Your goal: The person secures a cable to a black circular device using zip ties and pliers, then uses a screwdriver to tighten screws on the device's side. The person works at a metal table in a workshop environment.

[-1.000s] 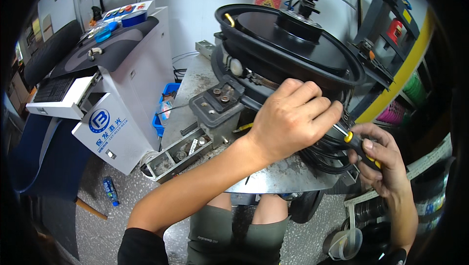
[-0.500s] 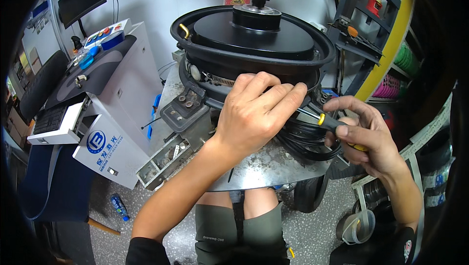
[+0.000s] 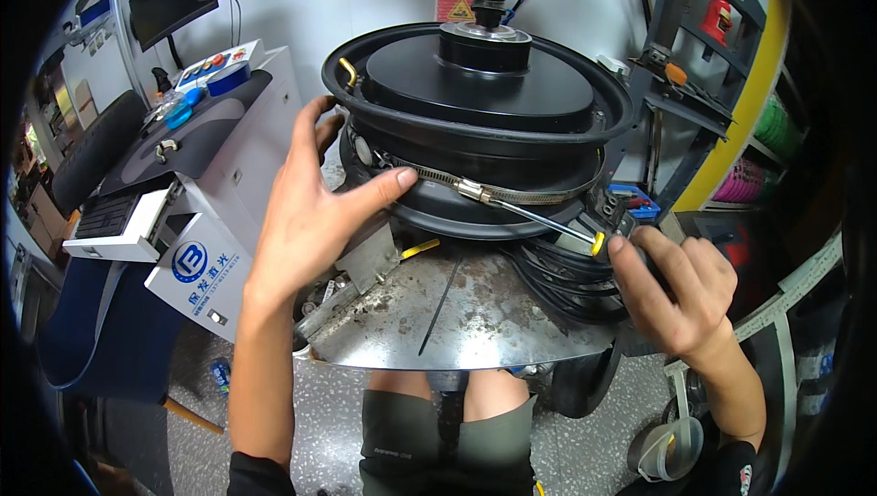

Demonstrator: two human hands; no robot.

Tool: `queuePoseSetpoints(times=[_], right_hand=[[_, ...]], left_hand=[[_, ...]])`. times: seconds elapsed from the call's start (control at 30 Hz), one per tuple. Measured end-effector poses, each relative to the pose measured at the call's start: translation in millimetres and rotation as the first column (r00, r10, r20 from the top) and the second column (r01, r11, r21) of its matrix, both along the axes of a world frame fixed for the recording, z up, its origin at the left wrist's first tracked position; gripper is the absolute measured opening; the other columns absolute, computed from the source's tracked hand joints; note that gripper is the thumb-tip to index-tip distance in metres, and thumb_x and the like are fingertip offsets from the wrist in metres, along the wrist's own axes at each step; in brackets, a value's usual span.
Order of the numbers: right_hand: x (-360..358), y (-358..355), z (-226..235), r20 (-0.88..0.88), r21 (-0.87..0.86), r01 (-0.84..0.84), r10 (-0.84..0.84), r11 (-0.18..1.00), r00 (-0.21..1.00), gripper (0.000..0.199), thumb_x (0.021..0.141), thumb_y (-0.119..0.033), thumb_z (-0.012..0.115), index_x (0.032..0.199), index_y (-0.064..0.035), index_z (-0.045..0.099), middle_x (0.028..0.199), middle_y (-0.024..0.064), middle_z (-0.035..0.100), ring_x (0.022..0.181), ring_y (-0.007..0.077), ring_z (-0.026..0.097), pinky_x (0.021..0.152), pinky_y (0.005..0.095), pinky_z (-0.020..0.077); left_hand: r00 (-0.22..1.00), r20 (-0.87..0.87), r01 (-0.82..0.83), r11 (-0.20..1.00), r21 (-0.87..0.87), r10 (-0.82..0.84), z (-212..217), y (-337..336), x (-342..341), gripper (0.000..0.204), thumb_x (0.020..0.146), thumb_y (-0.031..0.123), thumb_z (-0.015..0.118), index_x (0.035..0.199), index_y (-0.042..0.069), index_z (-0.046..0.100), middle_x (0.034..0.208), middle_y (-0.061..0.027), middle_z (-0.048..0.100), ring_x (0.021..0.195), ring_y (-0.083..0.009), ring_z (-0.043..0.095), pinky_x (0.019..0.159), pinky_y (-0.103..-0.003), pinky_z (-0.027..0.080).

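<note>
A black hub-motor wheel [image 3: 475, 85] lies flat on a stand, its axle pointing up. Round its side runs a metal hose clamp [image 3: 539, 196] with a screw housing [image 3: 471, 190] at the front. My right hand [image 3: 681, 290] is closed round the handle of a screwdriver [image 3: 553, 224]; its shaft meets the clamp's screw housing, and the handle is mostly hidden by my fingers. At the wheel's left, my left hand [image 3: 315, 208] is open, fingers and thumb spread, the thumb tip against the clamp band. A gold-coloured valve stem [image 3: 347, 71] stands inside the rim.
Black cable coils [image 3: 566, 281] lie below the wheel on the metal tabletop [image 3: 393, 332]. A white machine cabinet [image 3: 219, 249] with a control panel stands left. At the right are a grey tool rack [image 3: 681, 103], a blue tray [image 3: 639, 204] and a clear bucket [image 3: 671, 450].
My left hand has moved left from the wheel's front to its left side and spread, uncovering the clamp's screw housing. My right hand has turned, still gripping the screwdriver. The view has shifted slightly.
</note>
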State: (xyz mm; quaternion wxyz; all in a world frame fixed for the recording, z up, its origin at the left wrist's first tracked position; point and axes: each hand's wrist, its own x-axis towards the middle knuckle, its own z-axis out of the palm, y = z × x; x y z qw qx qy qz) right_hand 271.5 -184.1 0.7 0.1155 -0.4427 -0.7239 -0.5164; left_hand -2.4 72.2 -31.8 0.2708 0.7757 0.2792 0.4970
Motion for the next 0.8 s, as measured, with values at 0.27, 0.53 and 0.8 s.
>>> queuePoseSetpoints(times=[0.27,0.53,0.8], right_hand=[[-11.7,-2.0,-8.0,-0.952,-0.252,-0.350,-0.167,0.902,0.255,0.026,0.105,-0.012,0.076,0.129,-0.0050,0.077,0.082,0.0028,0.071,0.055,0.0071,0.051,0.047,0.0256,0.0349],[-2.2,3.4,-4.8,-0.458,-0.148,-0.188,0.101,0.971,0.883,0.038,0.088,-0.010,0.084,0.126,-0.0084,0.081,0.099,0.0089,0.075,0.067,0.0149,0.056,0.058,0.0276,0.0452],[-5.3,-11.0,24.2,-0.700,-0.209,-0.694,-0.601,0.688,-0.385,0.037,0.110,-0.020,0.078,0.141,-0.0014,0.072,0.112,0.0028,0.080,0.087,0.0076,0.070,0.073,0.0278,0.0579]], left_hand=[[1.000,-0.025,0.009,0.999,-0.032,-0.010,16.3,-3.2,7.0,0.122,0.077,0.038,0.104,0.167,-0.005,0.033,0.148,-0.0317,0.071,0.143,-0.0394,0.066,0.128,-0.047,0.043],[0.997,0.064,-0.046,0.999,-0.011,0.046,0.8,-12.1,12.8,0.120,0.078,0.037,0.104,0.168,0.002,0.033,0.144,-0.0322,0.074,0.140,-0.0405,0.070,0.125,-0.047,0.047],[0.993,0.046,-0.105,0.994,0.006,0.105,-2.5,-16.6,15.5,0.100,0.080,0.038,0.103,0.155,0.002,0.048,0.137,-0.0266,0.077,0.134,-0.0371,0.072,0.123,-0.048,0.047]])
